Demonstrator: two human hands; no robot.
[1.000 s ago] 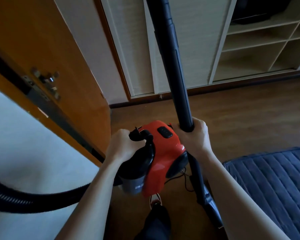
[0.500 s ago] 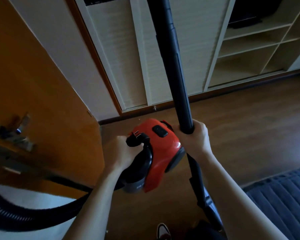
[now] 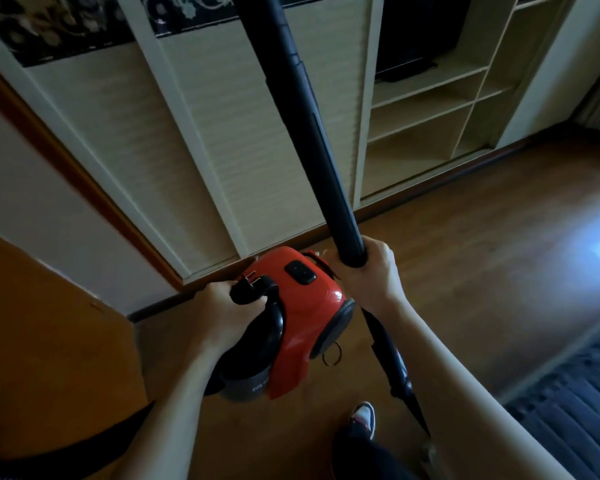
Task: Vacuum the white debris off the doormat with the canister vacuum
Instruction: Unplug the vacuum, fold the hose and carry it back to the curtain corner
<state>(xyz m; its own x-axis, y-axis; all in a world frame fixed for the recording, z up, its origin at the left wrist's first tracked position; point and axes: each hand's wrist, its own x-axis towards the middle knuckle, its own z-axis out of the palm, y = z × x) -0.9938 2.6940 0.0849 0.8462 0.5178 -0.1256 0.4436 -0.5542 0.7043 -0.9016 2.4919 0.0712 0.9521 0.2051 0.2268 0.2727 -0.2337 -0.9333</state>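
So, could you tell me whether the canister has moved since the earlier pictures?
Yes. The canister has come forward towards the wardrobe: its top now overlaps the wardrobe's base, where bare floor showed between them earlier.

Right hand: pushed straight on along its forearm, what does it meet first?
Likely the wardrobe door near its foot, past the wand that the right hand grips. The canister sits just left of that line. Depth is unclear; the floor could come first.

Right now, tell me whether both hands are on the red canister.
No, only the left hand grips the black handle of the red canister; the right hand grips the black wand.
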